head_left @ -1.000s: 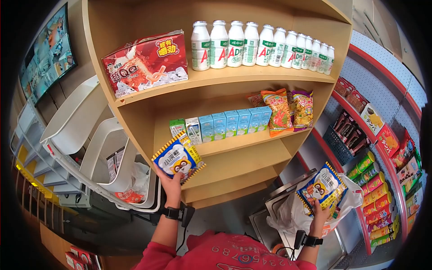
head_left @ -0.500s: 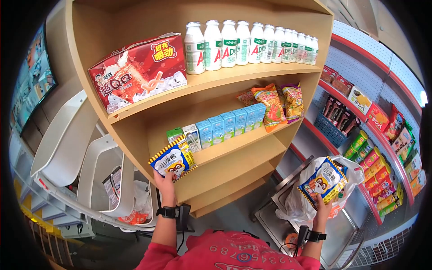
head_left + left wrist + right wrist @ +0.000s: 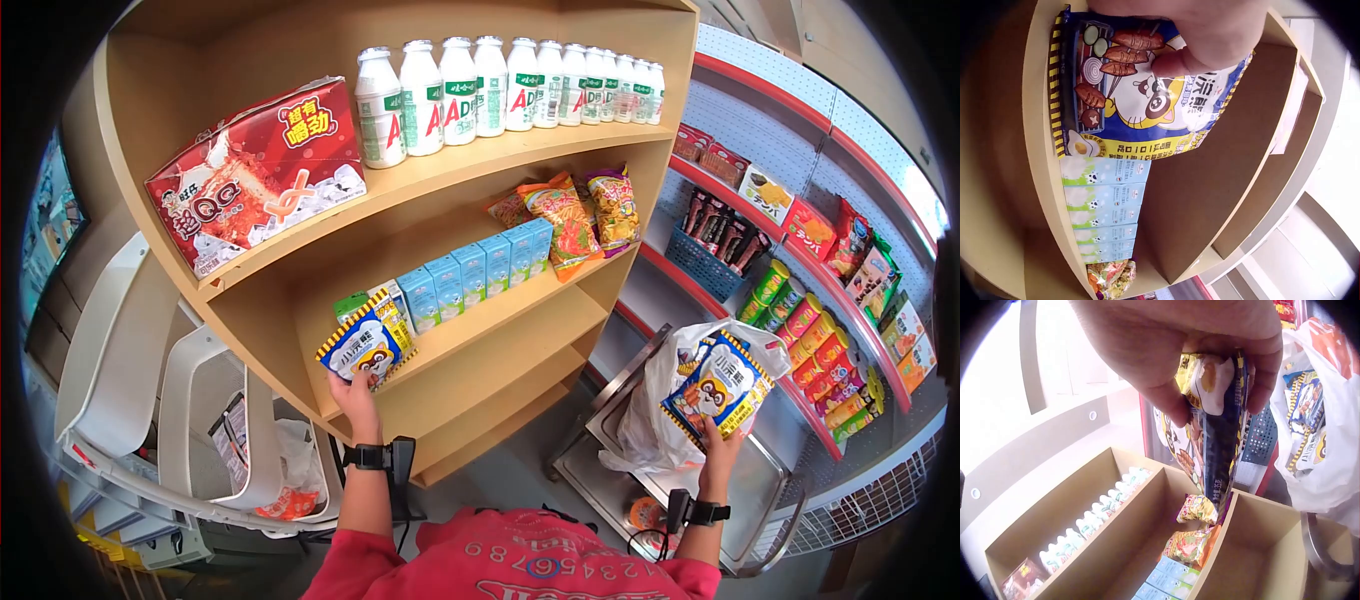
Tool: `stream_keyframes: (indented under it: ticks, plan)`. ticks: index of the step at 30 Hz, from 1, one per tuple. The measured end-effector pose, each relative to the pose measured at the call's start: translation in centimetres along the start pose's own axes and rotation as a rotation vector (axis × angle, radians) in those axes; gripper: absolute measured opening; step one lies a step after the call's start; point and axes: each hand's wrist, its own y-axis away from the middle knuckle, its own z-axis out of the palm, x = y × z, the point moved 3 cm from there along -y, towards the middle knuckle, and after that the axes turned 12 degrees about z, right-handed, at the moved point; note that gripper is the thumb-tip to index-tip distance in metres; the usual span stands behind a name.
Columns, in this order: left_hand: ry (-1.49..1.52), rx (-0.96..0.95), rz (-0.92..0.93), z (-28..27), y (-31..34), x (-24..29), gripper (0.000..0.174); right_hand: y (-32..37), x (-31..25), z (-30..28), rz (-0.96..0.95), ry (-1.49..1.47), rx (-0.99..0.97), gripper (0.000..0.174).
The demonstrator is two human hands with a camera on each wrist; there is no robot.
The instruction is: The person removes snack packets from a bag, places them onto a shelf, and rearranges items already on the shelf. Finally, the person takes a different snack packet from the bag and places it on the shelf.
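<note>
My left hand (image 3: pixel 354 396) grips a blue snack bag (image 3: pixel 366 342) by its lower edge, thumb across the printed front. It overlaps the left end of a row of light-blue drink cartons (image 3: pixel 470 275) on the second shelf. In the left wrist view, the thumb presses the blue bag (image 3: pixel 1141 94) beside the cartons (image 3: pixel 1107 194). Out to the right, my right hand (image 3: pixel 720 450) pinches a similar blue snack bag (image 3: pixel 716 385) in front of a white plastic bag (image 3: pixel 640 425). The right wrist view shows this bag (image 3: pixel 1216 437) edge-on between thumb and fingers, with more blue packets (image 3: pixel 1307 406) inside the plastic bag.
White bottles (image 3: pixel 456 95) and a red box (image 3: pixel 260 180) stand on the top shelf. Puffed snack bags (image 3: pixel 560 220) lean at the cartons' right. A metal cart (image 3: pixel 590 475) carries the plastic bag. White baskets (image 3: pixel 205 420) stand left; a stocked rack (image 3: pixel 820 290) stands right.
The view has turned rightward, so the shelf sits further left. Both hands keep hold of their snack bags; the left one has lowered slightly beside the cartons.
</note>
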Motion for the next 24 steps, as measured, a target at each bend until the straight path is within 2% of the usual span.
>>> stream_keyframes:
  ticks: [6, 8, 9, 11, 12, 15, 22, 24]
  plan:
    - [0.023, 0.036, 0.020, -0.2, -0.5, -1.7, 0.030, -0.9, 0.2, -1.2, 0.032, 0.006, 0.008, 0.029]
    - [0.000, -0.074, -0.039, -0.7, -0.6, -2.5, 0.041, -1.4, 0.1, -1.4, 0.013, 0.046, 0.012, 0.028]
    - [-0.001, -0.068, -0.039, -0.6, -0.5, -2.6, 0.041, -1.5, 0.0, -1.3, 0.011, 0.049, 0.006, 0.028]
    - [-0.202, 0.022, 0.158, -0.5, -0.2, -2.3, 0.050, -1.8, -0.2, -1.0, 0.035, 0.036, -0.014, 0.027]
    - [-0.268, -0.018, 0.141, -0.9, -0.2, -2.7, 0.059, -1.9, -0.3, -0.8, 0.033, 0.037, -0.020, 0.027]
    - [-0.385, -0.014, 0.186, -1.4, 0.5, -3.2, 0.058, -2.2, -0.4, -0.3, 0.032, 0.048, -0.024, 0.027]
    - [-0.420, -0.049, 0.185, -2.3, 0.3, -4.2, 0.055, -3.2, -0.3, 0.1, 0.058, 0.061, -0.042, 0.030]
    - [-0.391, -0.080, 0.107, -2.4, 0.2, -4.5, 0.055, -3.4, -0.2, 0.3, 0.063, 0.067, -0.044, 0.031]
